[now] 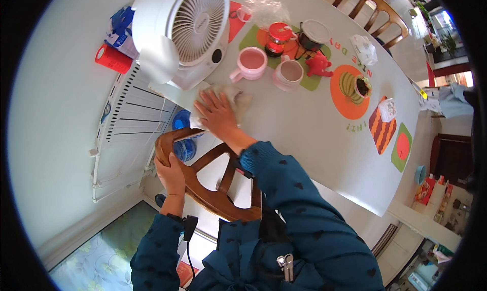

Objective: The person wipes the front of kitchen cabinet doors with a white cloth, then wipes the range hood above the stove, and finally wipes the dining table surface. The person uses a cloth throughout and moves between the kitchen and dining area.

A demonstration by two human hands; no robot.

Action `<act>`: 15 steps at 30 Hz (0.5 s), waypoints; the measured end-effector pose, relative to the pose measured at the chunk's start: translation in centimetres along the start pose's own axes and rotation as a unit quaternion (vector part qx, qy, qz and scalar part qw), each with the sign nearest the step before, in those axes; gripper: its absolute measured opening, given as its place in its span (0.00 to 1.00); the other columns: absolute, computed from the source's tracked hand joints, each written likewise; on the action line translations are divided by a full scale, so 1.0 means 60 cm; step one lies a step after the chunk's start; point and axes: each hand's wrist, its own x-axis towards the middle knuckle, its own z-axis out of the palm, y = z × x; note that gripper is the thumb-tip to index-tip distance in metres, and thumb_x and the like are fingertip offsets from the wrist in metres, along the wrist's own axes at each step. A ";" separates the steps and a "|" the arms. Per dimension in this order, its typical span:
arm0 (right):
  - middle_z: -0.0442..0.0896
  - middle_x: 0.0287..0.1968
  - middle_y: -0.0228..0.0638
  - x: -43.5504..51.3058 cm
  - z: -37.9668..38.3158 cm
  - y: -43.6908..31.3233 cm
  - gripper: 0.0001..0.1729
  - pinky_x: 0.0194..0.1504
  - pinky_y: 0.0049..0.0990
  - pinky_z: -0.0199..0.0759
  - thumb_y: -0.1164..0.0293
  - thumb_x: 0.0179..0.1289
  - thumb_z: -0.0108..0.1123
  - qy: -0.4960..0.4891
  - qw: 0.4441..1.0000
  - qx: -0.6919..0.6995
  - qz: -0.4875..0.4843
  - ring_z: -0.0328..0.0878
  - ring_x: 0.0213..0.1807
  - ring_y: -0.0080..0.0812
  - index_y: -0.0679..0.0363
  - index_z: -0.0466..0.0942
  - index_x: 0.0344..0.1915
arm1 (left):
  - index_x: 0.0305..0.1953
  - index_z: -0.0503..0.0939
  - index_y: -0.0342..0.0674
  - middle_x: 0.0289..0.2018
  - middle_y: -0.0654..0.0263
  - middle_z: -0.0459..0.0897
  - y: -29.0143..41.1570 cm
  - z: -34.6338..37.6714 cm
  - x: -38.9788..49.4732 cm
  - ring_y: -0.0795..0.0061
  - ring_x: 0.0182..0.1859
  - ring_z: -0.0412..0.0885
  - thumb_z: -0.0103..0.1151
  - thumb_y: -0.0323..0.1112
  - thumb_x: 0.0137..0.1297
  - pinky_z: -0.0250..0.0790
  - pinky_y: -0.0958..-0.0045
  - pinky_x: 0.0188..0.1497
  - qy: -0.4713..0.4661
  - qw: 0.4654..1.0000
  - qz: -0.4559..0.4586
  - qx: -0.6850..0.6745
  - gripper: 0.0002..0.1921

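Observation:
My right hand (216, 112) lies flat with spread fingers on a pale cloth (239, 102), pressing it on the near left corner of the white-covered table (296, 127), in front of the white fan (182, 36). With my left hand (170, 177) I grip the curved top rail of a brown wooden chair (205, 196), which stands between me and the table. Two pink mugs (252, 60) (288, 73) are a little beyond the cloth, to its right.
Past the mugs stand a red-lidded glass jar (277, 38), a black pot with a pale lid (314, 34) and a red figurine (319, 64). A small potted plant (362, 86) is farther right. A radiator (133, 108), a red cylinder (113, 59) and blue water bottles (184, 150) are on the left.

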 end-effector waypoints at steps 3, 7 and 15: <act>0.54 0.78 0.36 -0.113 -0.076 0.078 0.38 0.76 0.53 0.35 0.54 0.63 0.58 -0.028 0.998 -0.062 0.018 0.46 0.80 0.42 0.46 0.63 0.72 | 0.58 0.71 0.31 0.46 0.46 0.83 0.005 -0.003 -0.001 0.48 0.48 0.81 0.56 0.39 0.69 0.70 0.58 0.54 -0.011 1.000 0.001 0.005 0.22; 0.51 0.79 0.38 -0.335 -0.228 0.220 0.38 0.75 0.51 0.37 0.58 0.64 0.56 -0.071 0.971 -0.160 0.160 0.45 0.80 0.42 0.45 0.60 0.74 | 0.56 0.72 0.32 0.42 0.49 0.83 0.012 -0.002 -0.008 0.58 0.38 0.84 0.55 0.39 0.70 0.75 0.63 0.40 -0.035 0.996 -0.018 -0.080 0.20; 0.59 0.75 0.36 -0.314 -0.229 0.361 0.36 0.73 0.55 0.39 0.47 0.66 0.49 0.064 0.856 -0.339 0.385 0.47 0.79 0.44 0.47 0.64 0.71 | 0.55 0.72 0.29 0.42 0.47 0.83 0.013 -0.002 -0.006 0.53 0.41 0.84 0.56 0.40 0.70 0.74 0.60 0.45 0.038 0.989 0.094 0.104 0.21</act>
